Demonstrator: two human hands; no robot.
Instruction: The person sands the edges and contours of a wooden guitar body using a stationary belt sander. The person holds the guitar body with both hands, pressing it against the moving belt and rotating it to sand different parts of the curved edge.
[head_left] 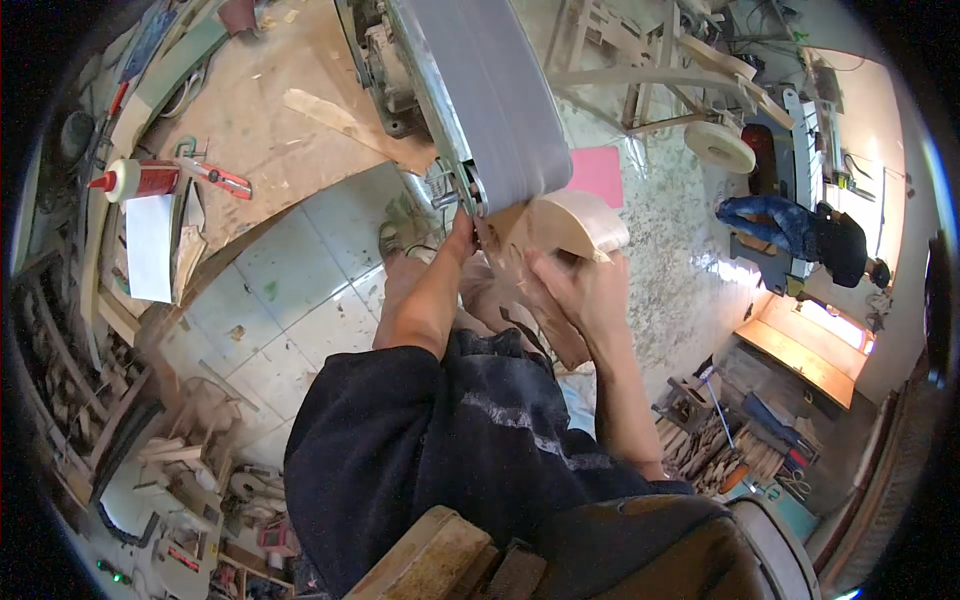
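Note:
A belt sander (495, 100) with a wide grey belt stands in front of me; the belt looks blurred, as if running. A pale curved wooden piece (575, 222) is up against the rounded lower end of the belt. My right hand (592, 295) is closed on its near side, thumb on top. Close to the sander's roller, my left hand (462, 238) grips the left end of the wood, its fingers partly hidden. A darker brown strip of the work (545, 310) slants between my hands toward my lap; how it joins the pale part is unclear.
At left, a wooden workbench (250, 130) carries a glue bottle (140, 180), a red utility knife (218, 178) and a white sheet (150, 248). A pink sheet (598, 178) lies beyond the belt. Another person (800, 232) is at far right. Wood scraps (715, 450) are piled lower right.

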